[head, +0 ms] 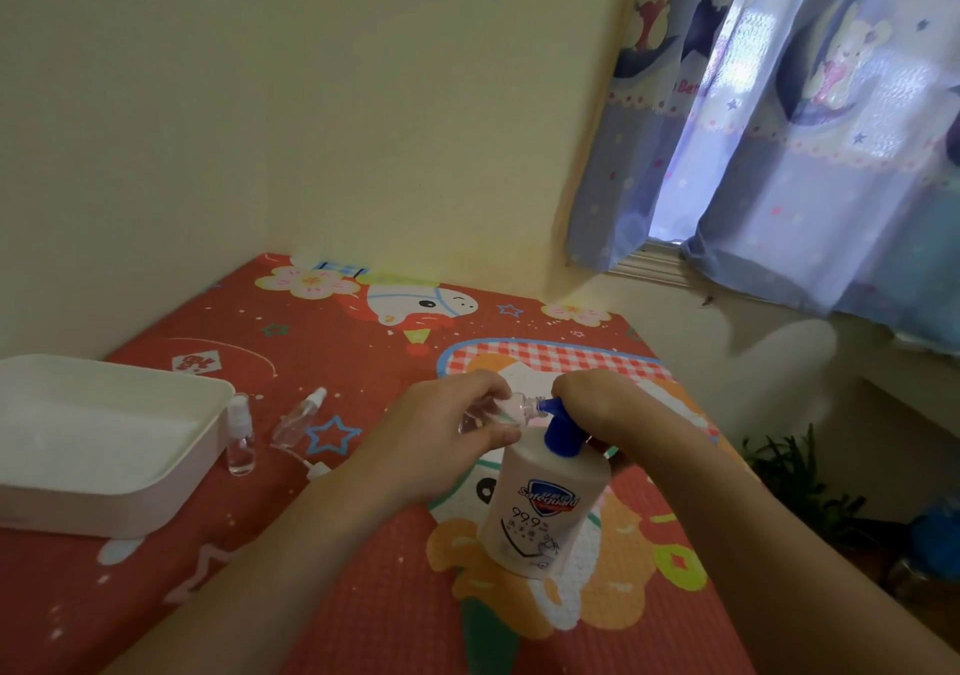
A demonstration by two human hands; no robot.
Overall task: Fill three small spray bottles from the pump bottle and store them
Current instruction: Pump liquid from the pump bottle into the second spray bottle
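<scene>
A white pump bottle (545, 508) with a blue pump head stands on the red patterned table cover. My right hand (597, 404) rests on top of the blue pump head. My left hand (447, 430) grips a small clear spray bottle (511, 410) without its cap, held on its side with its open neck at the pump's spout. A second small spray bottle (241, 435) stands upright beside the white tray (171, 487). A third one (300, 418) lies on its side near it. A small white spray cap (318, 470) with a tube lies on the cover.
The white tray sits at the table's left edge against the wall. The wall runs behind the table. A cartoon-print curtain (789, 128) hangs over a window at the right, with a plant (800, 482) below it beyond the table's right edge.
</scene>
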